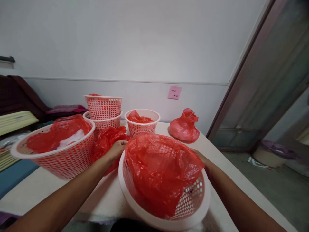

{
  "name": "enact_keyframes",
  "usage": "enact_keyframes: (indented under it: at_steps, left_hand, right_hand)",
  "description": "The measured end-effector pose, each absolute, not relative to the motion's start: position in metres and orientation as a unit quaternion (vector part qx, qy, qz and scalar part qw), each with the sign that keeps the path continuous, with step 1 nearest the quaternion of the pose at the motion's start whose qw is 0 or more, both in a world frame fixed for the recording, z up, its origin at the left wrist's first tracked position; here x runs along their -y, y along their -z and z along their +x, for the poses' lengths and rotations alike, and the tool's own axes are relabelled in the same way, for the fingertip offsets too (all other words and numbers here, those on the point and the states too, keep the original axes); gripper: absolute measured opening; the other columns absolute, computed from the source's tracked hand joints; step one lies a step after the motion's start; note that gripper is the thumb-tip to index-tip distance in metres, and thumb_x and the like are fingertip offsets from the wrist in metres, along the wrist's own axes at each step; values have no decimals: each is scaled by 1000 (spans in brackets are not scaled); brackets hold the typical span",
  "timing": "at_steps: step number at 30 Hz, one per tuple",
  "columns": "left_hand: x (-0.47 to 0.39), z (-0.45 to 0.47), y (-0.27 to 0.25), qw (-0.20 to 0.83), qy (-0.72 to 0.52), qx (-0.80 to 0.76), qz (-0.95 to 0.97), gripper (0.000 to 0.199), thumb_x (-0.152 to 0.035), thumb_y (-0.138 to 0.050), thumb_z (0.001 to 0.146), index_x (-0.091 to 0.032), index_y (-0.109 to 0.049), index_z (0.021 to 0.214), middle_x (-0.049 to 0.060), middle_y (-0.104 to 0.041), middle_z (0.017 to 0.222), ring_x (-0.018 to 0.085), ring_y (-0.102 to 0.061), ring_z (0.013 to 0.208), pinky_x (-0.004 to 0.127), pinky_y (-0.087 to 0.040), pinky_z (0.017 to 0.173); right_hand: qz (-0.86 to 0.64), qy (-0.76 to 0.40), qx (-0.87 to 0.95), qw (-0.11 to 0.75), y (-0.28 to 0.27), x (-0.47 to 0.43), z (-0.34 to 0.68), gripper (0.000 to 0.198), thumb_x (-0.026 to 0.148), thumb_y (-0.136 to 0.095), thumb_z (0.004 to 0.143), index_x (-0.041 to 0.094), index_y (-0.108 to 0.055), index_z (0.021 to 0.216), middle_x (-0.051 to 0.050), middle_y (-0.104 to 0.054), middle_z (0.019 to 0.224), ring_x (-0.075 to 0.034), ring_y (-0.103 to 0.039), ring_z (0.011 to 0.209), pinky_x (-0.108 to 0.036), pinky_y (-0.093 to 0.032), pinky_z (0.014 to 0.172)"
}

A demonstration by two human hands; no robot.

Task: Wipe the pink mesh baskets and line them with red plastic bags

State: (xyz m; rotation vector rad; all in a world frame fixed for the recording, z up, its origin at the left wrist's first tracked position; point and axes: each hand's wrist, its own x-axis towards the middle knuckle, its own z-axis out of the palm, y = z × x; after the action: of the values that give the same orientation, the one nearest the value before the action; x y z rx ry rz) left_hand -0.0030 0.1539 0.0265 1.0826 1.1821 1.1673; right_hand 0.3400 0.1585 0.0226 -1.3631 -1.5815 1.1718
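Observation:
A white plastic basket (206, 206) with perforated walls is close in front of me, tilted toward me. Inside it a red plastic bag (161, 167) is spread wide, its mouth stretched between my hands. My left hand (118, 149) is closed at the bag's left edge, by the basket's far-left rim. At the right edge my right hand (201, 158) grips the bag; its fingers are mostly hidden behind the film. Crumpled red plastic (108, 141) lies on the table just beyond my left forearm.
Left stands a large basket (65, 164) with red film and something white inside. Behind are two stacked baskets (103, 108) and a smaller lined basket (142, 129). A tied red bag (184, 127) sits at the white table's (224, 174) back right. A pink note (174, 92) hangs on the wall.

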Motion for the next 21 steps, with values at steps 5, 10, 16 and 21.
enact_keyframes:
  at_steps: [5,10,16,21]
  left_hand:
    - [-129,-16,-45,407,-534,-472,572,28,-19,-75,65,-21,-70,92,3,-67,99,16,-61,91,24,-45,80]
    - [-114,-21,-63,309,-438,-417,734,46,-19,-70,71,-29,-66,115,7,-55,130,24,-48,122,34,-40,100]
    - [-125,-20,-59,276,-437,-433,738,26,-16,-71,68,-24,-71,93,8,-53,131,26,-49,120,36,-42,96]
    - [-130,-20,-39,290,-509,-448,675,7,-22,-69,72,-19,-63,74,6,-66,97,20,-59,97,30,-44,88]
  right_hand:
    - [-532,-494,560,400,-15,-145,348,22,42,-68,59,23,-59,64,-1,-66,63,-23,-59,64,-37,-49,64]
    - [-533,-415,562,477,-4,-132,356,23,35,-71,58,22,-57,71,-1,-66,72,-23,-60,70,-36,-48,67]
    - [-501,-355,632,473,-3,-119,359,28,36,-70,67,22,-62,91,-7,-69,99,-27,-62,92,-38,-48,85]
    - [-511,-244,680,467,-1,-106,370,37,33,-67,72,23,-58,107,-8,-64,112,-26,-60,101,-35,-48,87]
